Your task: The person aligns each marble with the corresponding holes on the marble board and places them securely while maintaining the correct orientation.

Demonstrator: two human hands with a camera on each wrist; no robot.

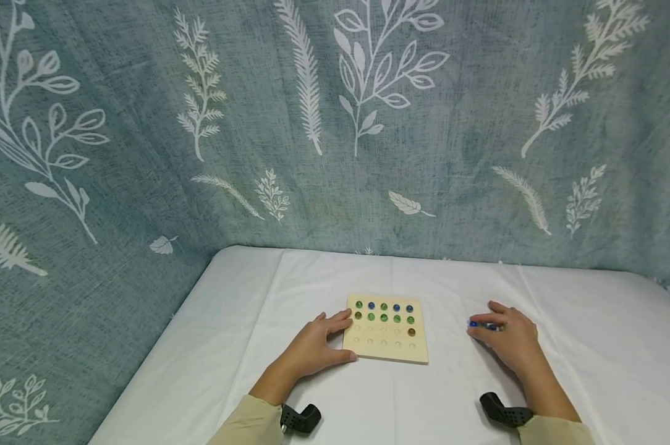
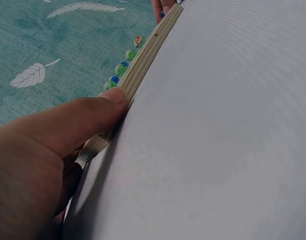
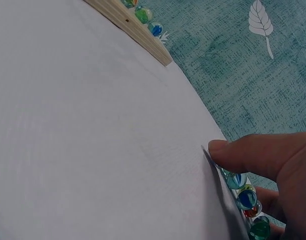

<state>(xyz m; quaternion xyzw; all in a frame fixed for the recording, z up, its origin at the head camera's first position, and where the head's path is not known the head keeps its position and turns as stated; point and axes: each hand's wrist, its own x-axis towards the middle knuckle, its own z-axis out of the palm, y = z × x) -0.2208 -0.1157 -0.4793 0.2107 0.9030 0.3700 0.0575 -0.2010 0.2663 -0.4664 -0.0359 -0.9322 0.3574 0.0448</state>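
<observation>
A square wooden board [image 1: 392, 353] with rows of round hollows lies on the white cloth. Glass marbles fill its two back rows, and an amber marble [image 1: 411, 332] sits in the third. My left hand [image 1: 316, 349] grips the board's left side, thumb against the front edge and fingers on the left edge. To the right, my right hand [image 1: 509, 337] curls its thumb and fingers round several loose marbles. A blue marble [image 1: 473, 324] shows between thumb and fingertips there. In the right wrist view, a blue-swirled marble [image 3: 246, 199] and a dark green marble [image 3: 260, 229] lie behind the thumb.
The white cloth [image 1: 246, 309] covers the table up to a teal leaf-patterned curtain [image 1: 324, 185] at the back and left. A black wrist device is strapped on each forearm, the left device [image 1: 304, 420] and the right device [image 1: 502, 413], both near the table surface.
</observation>
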